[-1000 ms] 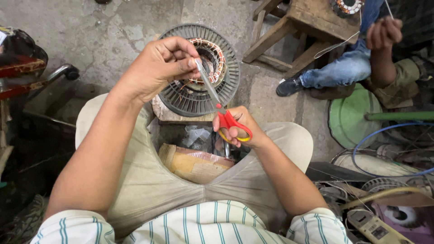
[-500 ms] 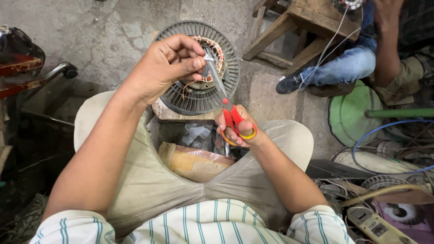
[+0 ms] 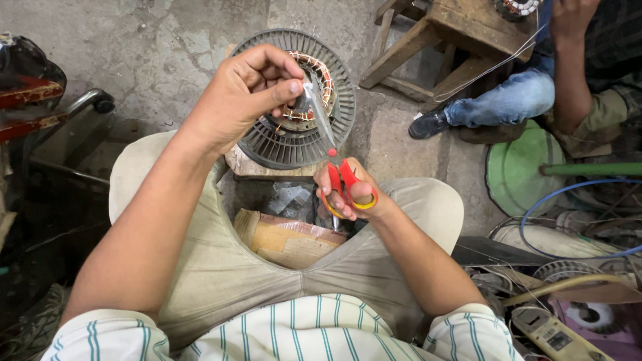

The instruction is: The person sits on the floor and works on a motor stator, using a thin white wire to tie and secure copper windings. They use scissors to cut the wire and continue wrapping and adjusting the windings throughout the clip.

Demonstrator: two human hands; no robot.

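— What is held in the hands?

— A pair of scissors [image 3: 340,175] with red and yellow handles is gripped in the right hand [image 3: 348,194], fingers closed through the loops, the blades pointed up and away. A small pale strip [image 3: 309,79] is pinched between thumb and forefinger of the left hand [image 3: 247,93], closed around it; the blade tips are met by that strip just beside the thumb.

— And what is seen beneath?

— One round motor stator [image 3: 294,100] is seen, a grey finned ring with copper windings at its centre, set on a wooden block [image 3: 267,168] in front of the knees. One crumpled brown paper package [image 3: 287,237] is wedged between the thighs.

— How many other things are counted?

— One wooden stool [image 3: 455,33] at the upper right, one green disc [image 3: 518,170] on the floor, one blue cable [image 3: 575,190], and one seated co-worker's leg in jeans [image 3: 508,100].
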